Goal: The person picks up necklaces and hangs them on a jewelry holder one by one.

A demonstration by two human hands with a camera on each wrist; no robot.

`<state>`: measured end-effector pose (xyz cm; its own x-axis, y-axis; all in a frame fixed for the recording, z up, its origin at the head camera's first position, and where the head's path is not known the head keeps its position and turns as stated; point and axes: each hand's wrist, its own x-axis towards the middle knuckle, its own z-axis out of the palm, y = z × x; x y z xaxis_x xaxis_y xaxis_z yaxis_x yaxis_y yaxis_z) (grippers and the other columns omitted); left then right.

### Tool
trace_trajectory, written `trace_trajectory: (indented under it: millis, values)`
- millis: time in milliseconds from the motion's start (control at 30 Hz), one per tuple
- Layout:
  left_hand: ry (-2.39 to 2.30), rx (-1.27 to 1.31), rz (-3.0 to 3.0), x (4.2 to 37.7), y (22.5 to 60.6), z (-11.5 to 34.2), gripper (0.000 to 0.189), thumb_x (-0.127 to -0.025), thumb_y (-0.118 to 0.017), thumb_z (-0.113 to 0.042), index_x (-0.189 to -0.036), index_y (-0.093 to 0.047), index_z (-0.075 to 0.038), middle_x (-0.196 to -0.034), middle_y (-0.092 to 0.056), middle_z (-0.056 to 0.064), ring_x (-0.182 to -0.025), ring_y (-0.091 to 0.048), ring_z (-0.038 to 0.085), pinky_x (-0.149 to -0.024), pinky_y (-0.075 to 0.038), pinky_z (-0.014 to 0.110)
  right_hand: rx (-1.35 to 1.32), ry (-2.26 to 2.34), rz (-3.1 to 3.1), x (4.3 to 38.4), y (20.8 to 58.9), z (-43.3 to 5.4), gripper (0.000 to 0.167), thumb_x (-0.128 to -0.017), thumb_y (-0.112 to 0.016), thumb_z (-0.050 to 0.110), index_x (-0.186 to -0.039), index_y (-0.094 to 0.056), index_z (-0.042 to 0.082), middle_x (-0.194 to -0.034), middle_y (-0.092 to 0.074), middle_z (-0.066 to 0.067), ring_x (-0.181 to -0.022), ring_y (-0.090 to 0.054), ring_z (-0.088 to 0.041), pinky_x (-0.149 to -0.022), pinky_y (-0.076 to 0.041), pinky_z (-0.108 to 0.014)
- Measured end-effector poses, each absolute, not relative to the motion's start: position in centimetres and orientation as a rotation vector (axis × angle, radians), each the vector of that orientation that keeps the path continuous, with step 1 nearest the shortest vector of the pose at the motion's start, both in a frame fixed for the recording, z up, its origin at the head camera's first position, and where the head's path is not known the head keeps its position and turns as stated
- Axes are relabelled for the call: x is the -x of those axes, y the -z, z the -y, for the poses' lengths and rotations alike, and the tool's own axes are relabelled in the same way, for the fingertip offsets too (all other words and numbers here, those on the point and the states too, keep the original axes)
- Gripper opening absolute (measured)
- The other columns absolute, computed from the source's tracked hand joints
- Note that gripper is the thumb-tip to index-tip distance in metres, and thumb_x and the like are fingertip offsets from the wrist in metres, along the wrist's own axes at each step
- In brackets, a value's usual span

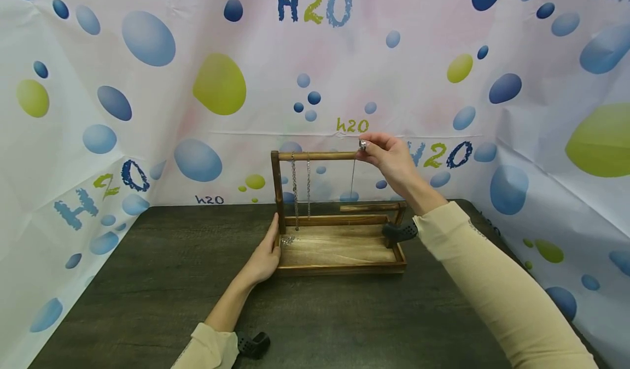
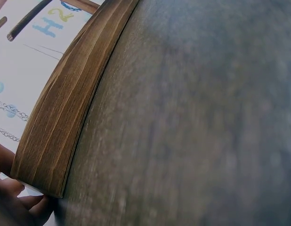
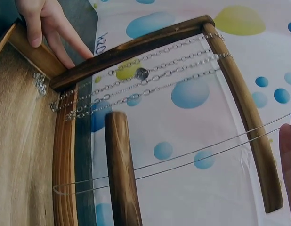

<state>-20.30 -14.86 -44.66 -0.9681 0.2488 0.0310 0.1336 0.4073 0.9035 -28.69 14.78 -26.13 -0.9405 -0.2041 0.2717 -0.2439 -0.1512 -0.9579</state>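
- Resting against the wooden stand [image 1: 339, 268] in the head view, the person's left hand [image 1: 263, 259] has its fingers straight along the left side.
- Higher up, the right hand [image 1: 386, 158] pinches a thin chain [image 1: 353, 177] near the top bar [image 1: 325, 156], something silver [image 1: 362, 145] at its fingertips.
- Two thicker chains [image 1: 295, 188] hang toward the bar's left; a small silver heap [image 1: 287, 240] lies in the tray [image 1: 344, 253].
- From the left wrist, fingers touch the stand's end.
- From the right wrist, the thin chain's two strands cross the top bar and pass behind a shorter bar [image 3: 121, 165]; the pinch itself is out of frame.
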Motion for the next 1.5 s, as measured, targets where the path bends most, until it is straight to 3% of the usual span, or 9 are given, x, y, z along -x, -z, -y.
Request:
trace_trajectory:
  millis: [300,500,867,1500]
  values:
    - [-1.61,-0.34,-2.549,20.3,44.7,14.9,0.083,-0.1,-0.033,0.009,-0.162,0.011,-0.025,-0.168,0.009,0.01,-0.152,0.001,0.033,-0.103,-0.026,0.052,-0.518,-2.34,1.945,29.1,26.1,-16.3,0.016,-0.102,-0.049,-0.005,-0.109,-0.063,-0.002,-0.098,-0.058,-0.013,-0.084,-0.065,-0.018,-0.086,-0.054,-0.029]
    - [-1.626,-0.354,-2.535,20.3,44.8,14.9,0.083,-0.1,-0.032,0.009,-0.162,0.012,-0.025,-0.167,0.01,0.008,-0.152,0.004,0.032,-0.11,-0.023,0.053,-0.456,-2.339,1.916,29.2,25.9,-17.0,0.015,-0.101,-0.052,-0.003,-0.108,-0.066,-0.001,-0.097,-0.061,-0.011,-0.084,-0.066,-0.018,-0.084,-0.055,-0.027]
    - [-1.621,-0.35,-2.539,20.4,44.9,15.0,0.083,-0.1,-0.032,0.01,-0.162,0.011,-0.026,-0.167,0.01,0.009,-0.152,0.003,0.033,-0.104,-0.025,0.052,-0.446,-2.347,1.884,29.5,26.2,-17.9,0.017,-0.101,-0.052,-0.004,-0.102,-0.068,0.003,-0.091,-0.062,-0.009,-0.082,-0.067,-0.018,-0.084,-0.055,-0.028]
    - [-1.632,-0.355,-2.542,20.5,44.9,14.9,0.083,-0.1,-0.032,0.01,-0.162,0.012,-0.025,-0.167,0.011,0.008,-0.152,0.004,0.032,-0.107,-0.023,0.053,-0.304,-2.268,1.886,29.9,26.3,-18.8,0.016,-0.101,-0.051,-0.003,-0.107,-0.066,-0.002,-0.097,-0.06,-0.011,-0.083,-0.067,-0.016,-0.084,-0.055,-0.026]
